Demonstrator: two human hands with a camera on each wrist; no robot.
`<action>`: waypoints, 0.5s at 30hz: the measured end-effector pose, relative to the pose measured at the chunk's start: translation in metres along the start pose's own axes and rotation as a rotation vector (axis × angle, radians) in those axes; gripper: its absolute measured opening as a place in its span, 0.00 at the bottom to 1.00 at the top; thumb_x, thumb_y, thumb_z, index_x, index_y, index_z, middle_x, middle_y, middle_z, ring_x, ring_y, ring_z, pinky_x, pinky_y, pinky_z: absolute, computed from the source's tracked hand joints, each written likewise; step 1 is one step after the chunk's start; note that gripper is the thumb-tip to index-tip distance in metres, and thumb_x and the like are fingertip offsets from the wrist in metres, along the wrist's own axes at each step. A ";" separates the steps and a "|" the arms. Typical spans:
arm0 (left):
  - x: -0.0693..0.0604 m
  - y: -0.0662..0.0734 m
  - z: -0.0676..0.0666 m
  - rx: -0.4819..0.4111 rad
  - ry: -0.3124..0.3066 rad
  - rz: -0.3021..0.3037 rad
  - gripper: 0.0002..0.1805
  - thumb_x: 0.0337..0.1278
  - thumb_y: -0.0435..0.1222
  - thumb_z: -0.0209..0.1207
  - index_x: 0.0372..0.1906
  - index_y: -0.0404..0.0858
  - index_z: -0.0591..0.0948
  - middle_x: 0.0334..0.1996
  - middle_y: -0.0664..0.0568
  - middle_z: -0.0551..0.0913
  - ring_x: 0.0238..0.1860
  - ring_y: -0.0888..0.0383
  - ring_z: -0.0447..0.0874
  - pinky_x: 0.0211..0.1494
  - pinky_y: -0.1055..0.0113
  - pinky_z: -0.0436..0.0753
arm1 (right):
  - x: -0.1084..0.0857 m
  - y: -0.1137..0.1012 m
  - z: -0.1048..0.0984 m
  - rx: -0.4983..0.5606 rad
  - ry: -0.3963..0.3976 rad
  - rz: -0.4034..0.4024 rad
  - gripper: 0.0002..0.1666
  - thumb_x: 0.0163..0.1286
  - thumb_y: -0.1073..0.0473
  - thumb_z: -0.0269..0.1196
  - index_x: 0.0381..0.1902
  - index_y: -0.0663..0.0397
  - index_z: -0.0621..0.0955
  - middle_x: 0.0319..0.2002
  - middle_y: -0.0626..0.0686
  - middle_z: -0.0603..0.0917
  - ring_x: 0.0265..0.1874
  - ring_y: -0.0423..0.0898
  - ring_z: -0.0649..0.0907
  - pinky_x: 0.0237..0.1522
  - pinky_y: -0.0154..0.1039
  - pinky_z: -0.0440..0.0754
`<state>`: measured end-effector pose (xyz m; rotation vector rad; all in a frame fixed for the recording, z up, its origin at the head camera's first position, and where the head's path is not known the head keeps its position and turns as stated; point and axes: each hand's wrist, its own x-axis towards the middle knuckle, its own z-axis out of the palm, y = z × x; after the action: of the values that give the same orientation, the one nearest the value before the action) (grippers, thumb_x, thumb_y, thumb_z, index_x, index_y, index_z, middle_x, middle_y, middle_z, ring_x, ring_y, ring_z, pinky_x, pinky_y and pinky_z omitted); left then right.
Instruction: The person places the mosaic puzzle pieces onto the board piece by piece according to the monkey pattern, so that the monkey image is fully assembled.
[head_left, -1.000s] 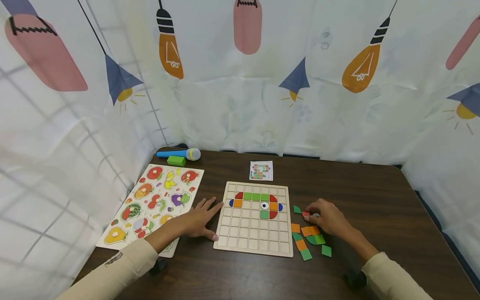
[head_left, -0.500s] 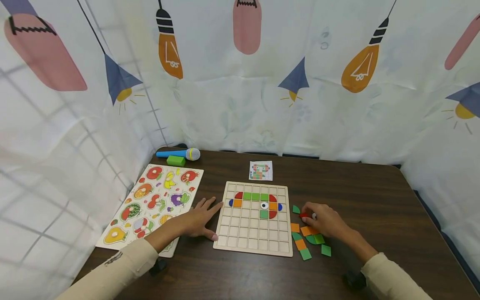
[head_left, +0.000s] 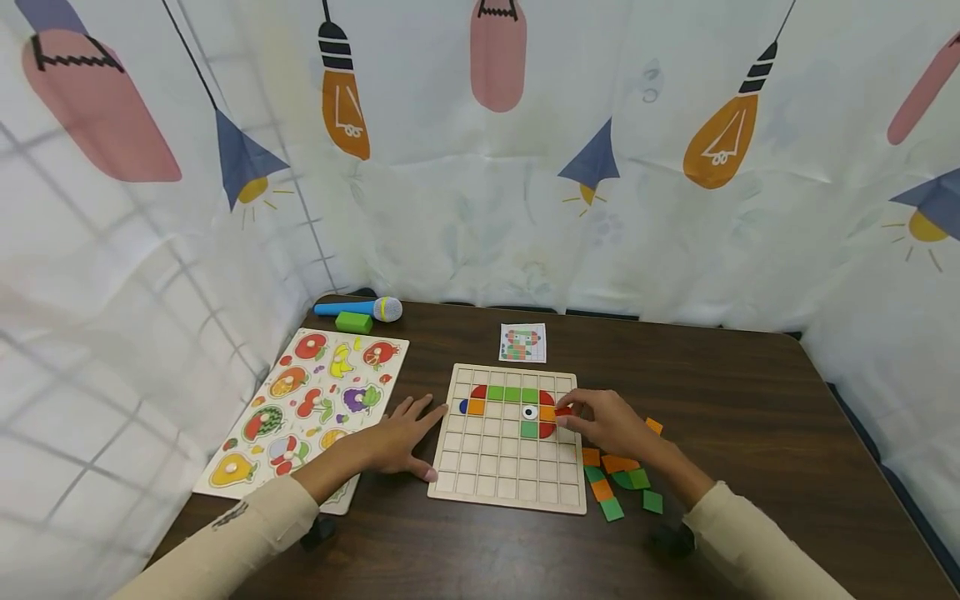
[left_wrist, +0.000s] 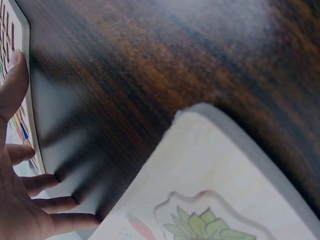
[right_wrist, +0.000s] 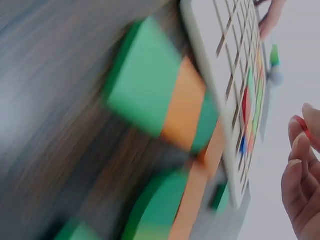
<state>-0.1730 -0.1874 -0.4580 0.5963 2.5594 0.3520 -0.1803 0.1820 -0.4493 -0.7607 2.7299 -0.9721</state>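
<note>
1. Pinching a small red piece (head_left: pixel 562 411) in the right hand (head_left: pixel 603 421), we are holding it over the right edge of the grid board (head_left: pixel 487 467), toward that board's far right corner; whether its underside is touching the board, we cannot tell.
2. We are judging the red piece to be light and stiff, probably wood or hard plastic, smooth enough to be sliding a little between fingertips, yet hardly fragile.
3. We are reckoning its thin sides as the best place for taking hold, since a pinch there is leaving the flat faces free; gentle pressure is seeming enough.
4. Our right thumb and fingertips are coming nearly tip to tip, with only the red piece between them, and the other fingers are bending loosely toward the palm.
5. With the left hand (head_left: pixel 397 437) we are gripping nothing: the fingers are spreading wide, and the thumb and index finger are touching the board's left edge, the thumb by the near left corner, probably steadying it.
6. Most of the loose tiles (head_left: pixel 611 508), orange and green, are lying on the surface (head_left: pixel 750 400) near the board's right edge, while a picture card (head_left: pixel 522 342) is lying beyond its far edge.
</note>
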 end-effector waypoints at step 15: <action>0.001 0.001 -0.001 0.015 -0.011 -0.016 0.56 0.51 0.60 0.69 0.80 0.47 0.55 0.80 0.37 0.48 0.78 0.29 0.44 0.70 0.28 0.58 | 0.064 -0.055 0.068 0.142 -0.111 0.025 0.17 0.65 0.62 0.69 0.52 0.55 0.86 0.34 0.47 0.85 0.24 0.40 0.75 0.24 0.32 0.73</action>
<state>-0.1733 -0.1858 -0.4573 0.5809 2.5572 0.3234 -0.1926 0.0759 -0.4655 -0.7314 2.5388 -1.0708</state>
